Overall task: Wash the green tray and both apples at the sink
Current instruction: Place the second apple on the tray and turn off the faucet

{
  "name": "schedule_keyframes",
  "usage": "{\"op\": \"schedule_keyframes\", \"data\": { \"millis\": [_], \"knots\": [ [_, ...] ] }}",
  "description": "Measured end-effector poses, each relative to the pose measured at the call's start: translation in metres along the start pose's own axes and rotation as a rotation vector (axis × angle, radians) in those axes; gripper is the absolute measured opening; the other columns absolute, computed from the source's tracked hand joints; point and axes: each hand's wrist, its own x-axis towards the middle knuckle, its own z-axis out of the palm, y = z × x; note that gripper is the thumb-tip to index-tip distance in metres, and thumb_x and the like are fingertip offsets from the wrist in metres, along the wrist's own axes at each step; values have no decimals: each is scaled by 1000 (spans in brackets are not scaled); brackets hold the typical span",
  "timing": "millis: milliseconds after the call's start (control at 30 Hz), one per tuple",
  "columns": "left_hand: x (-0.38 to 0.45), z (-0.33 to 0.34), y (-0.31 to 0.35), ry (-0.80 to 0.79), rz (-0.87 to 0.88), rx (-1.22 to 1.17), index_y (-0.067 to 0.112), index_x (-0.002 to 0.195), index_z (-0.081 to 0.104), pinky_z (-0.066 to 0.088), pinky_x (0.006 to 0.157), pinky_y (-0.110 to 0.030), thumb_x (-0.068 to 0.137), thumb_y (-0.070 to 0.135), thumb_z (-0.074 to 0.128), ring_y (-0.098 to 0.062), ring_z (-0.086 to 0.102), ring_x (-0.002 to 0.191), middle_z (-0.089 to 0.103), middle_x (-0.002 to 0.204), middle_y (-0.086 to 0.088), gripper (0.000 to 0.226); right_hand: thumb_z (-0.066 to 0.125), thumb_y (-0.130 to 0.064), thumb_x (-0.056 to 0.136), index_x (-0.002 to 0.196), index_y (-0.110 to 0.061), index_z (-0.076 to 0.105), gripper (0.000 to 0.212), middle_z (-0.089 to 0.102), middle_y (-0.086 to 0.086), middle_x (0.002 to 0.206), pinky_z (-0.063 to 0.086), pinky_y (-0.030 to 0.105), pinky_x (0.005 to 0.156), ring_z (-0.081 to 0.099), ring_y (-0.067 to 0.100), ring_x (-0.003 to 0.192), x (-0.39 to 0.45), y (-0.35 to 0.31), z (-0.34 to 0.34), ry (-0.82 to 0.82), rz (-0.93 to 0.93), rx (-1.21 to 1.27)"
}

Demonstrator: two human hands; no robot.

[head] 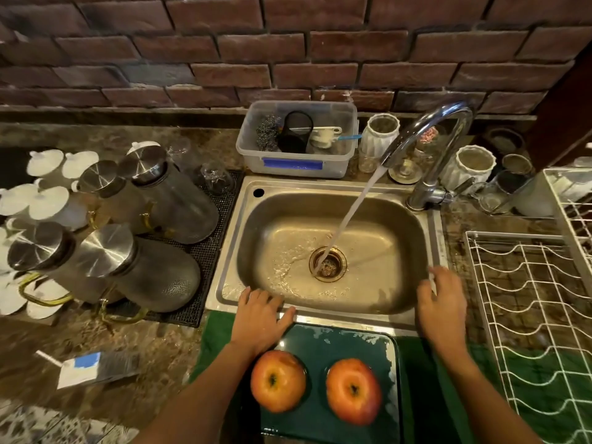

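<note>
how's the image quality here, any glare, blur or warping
Head view: warm dim light; glare on the faucet and steel jug lids; wide-angle lens bows the brick wall and drying rack; apples sharp on the green tray, counter edges soft; the right hand looks slightly blurred.

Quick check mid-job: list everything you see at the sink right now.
apples: two, red-orange, on the tray
tray: one, green, counter in front of sink
sink: one, steel, centre, water running in
tap: one, chrome, behind sink at right, on
tub: one, clear, behind sink, holds scrubbers
jugs: four, glass with steel lids, left mat
rack: one, white wire, right
left hand: on sink's front rim
right hand: at sink's right front corner
</note>
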Motion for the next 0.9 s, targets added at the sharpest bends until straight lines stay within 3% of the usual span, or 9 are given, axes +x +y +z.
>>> {"op": "schedule_keyframes", "data": {
  "millis": [133,300,400,467,533,700,767,867,900],
  "knots": [
    [0,2,0,57,14,-29,24,102,72,30,113,-47,92,61,29,-20,60,106,70,102,0,58,45,-21,101,140,-5,52,42,56,18,138,42,39,99,54,28,118,90,-41,-19,66,191,307],
    [0,4,-2,100,23,-38,25,102,75,34,110,-47,93,59,36,-20,61,103,70,100,2,52,38,-33,100,135,-7,53,46,56,17,137,45,45,102,55,28,117,179,-57,-32,29,508,677],
    [1,5,-1,92,15,-38,26,103,75,34,110,-48,93,59,36,-19,60,105,70,101,4,51,41,-45,101,113,-23,59,31,67,1,114,54,34,76,65,16,100,191,-67,-32,12,635,980],
    [1,6,0,104,7,-41,25,102,75,34,111,-47,93,59,37,-18,60,104,70,100,4,51,36,-51,102,124,-22,59,43,66,3,128,57,38,92,64,20,114,199,-65,-27,-30,676,1089],
    [1,6,0,118,0,-45,25,100,76,34,110,-46,93,57,39,-18,61,102,70,98,4,49,29,-53,103,139,-18,54,56,59,7,141,46,40,109,58,22,128,207,-59,-22,-51,692,1152],
    [3,8,-1,129,-12,-49,25,97,76,33,110,-44,94,55,41,-17,61,103,70,97,5,46,29,-50,105,142,-17,50,53,61,2,140,47,34,107,61,19,124,223,-47,-15,9,718,1266],
    [3,9,-1,124,-11,-44,25,98,76,32,110,-44,94,55,41,-18,61,104,71,99,5,46,31,-52,104,142,-19,47,53,60,-2,139,49,23,95,61,15,119,223,-46,-14,52,731,1255],
    [3,10,-1,129,-14,-45,25,98,75,32,110,-44,93,55,42,-17,61,105,71,100,4,45,38,-47,104,134,-18,50,44,65,-2,123,51,17,60,65,9,87,225,-40,-12,125,712,1273],
    [2,10,-1,131,-16,-44,25,98,75,32,110,-44,93,55,43,-17,61,105,71,100,4,44,40,-45,104,135,-17,50,43,66,-1,120,51,17,55,66,9,82,226,-39,-11,156,706,1290]
  ]
}}
